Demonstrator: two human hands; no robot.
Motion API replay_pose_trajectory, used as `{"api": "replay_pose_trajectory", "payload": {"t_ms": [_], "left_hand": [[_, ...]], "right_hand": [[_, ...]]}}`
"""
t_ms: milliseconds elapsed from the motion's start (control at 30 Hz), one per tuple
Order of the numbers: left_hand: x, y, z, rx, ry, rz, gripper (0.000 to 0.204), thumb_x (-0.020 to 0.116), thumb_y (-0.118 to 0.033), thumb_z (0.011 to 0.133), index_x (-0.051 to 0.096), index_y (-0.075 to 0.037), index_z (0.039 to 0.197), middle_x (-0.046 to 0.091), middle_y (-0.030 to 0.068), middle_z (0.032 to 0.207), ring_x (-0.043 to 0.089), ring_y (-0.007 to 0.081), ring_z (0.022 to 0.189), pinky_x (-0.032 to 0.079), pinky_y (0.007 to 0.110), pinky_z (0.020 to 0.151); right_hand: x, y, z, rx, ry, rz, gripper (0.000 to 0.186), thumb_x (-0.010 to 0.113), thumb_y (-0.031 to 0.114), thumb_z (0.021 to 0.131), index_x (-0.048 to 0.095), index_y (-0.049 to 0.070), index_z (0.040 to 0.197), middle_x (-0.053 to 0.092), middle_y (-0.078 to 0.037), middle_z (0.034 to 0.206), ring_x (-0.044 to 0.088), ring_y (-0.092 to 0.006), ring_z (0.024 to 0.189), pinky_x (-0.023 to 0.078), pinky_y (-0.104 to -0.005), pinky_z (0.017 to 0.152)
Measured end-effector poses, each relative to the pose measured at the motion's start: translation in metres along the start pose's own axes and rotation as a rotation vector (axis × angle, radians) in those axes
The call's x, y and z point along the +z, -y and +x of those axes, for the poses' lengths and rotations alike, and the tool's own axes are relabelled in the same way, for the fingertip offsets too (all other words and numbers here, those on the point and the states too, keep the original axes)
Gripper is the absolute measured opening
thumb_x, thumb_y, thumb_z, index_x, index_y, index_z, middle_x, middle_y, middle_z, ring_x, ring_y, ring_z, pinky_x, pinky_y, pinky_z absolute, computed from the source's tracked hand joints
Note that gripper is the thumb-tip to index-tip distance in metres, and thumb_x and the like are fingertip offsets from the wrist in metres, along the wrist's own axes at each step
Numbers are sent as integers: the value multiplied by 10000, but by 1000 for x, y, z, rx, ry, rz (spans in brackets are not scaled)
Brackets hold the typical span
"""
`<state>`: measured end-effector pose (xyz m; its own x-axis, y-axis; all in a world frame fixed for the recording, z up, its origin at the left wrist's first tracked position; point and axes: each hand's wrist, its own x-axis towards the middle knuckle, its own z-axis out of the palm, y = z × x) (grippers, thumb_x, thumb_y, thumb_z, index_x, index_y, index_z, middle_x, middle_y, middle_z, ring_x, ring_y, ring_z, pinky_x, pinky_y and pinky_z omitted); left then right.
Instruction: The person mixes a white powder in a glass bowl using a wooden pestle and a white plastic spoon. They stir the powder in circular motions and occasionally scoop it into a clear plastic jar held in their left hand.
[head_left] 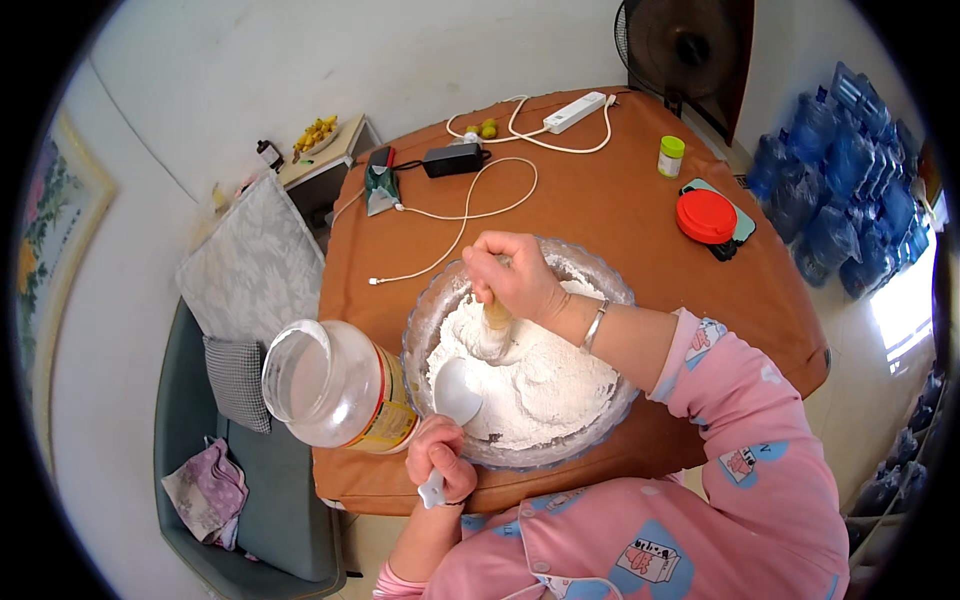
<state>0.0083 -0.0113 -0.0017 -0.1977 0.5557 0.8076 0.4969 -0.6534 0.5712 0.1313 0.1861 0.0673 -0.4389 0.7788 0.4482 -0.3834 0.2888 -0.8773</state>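
A large clear bowl point(418, 325) of white flour point(550, 395) stands on the table in front of me. My right hand point(517, 275) is closed in a fist around a wooden stick point(496, 320), its floury lower end standing in the flour. A white spoon point(458, 392) rests with its round head against the flour at the bowl's near left. My left hand point(441, 459) grips its handle at the rim. To the left of the bowl, a big plastic jar point(335, 400) without a lid leans toward the left, its inside walls dusted white.
A brown cover lies over the table point(730, 330). A red lid point(706, 216) overlaps a phone point(741, 222) at right, near a small green-capped jar point(671, 156). Behind are a power strip point(574, 112), a black adapter point(453, 160) and loose cables. A green-grey sofa point(280, 500) stands left.
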Motion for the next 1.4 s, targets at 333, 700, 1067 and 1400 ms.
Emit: {"api": "replay_pose_trajectory", "payload": {"t_ms": [333,700,1067,1400], "left_hand": [[-1,-1,3,26,45,92,297,357,-230,1038,498,-11,897,467,49,617,379,120,515,304,261,483],[-3,-3,3,49,52,74,218,424,-173,986,529,-20,872,512,88,585,480,226,484,408,334,503],[-1,0,3,85,56,80,311,362,-231,1032,515,-3,886,532,102,668,392,132,502,313,272,482],[-1,-2,3,91,63,91,293,360,-197,1021,520,1,874,544,109,684,422,151,512,325,272,484]], "right_hand": [[-1,11,9,74,-15,-280,295,642,242,917,603,15,731,582,6,586,545,-70,500,447,-235,493],[28,25,-21,-188,270,-218,438,632,263,931,511,-7,608,432,-42,514,374,-99,509,343,-303,477],[6,16,-2,5,91,-199,455,590,240,947,507,0,570,449,-7,478,397,-61,485,345,-277,454],[21,26,-22,-71,354,-108,415,602,206,929,471,-17,604,376,-41,505,316,-88,531,309,-301,476]]}}
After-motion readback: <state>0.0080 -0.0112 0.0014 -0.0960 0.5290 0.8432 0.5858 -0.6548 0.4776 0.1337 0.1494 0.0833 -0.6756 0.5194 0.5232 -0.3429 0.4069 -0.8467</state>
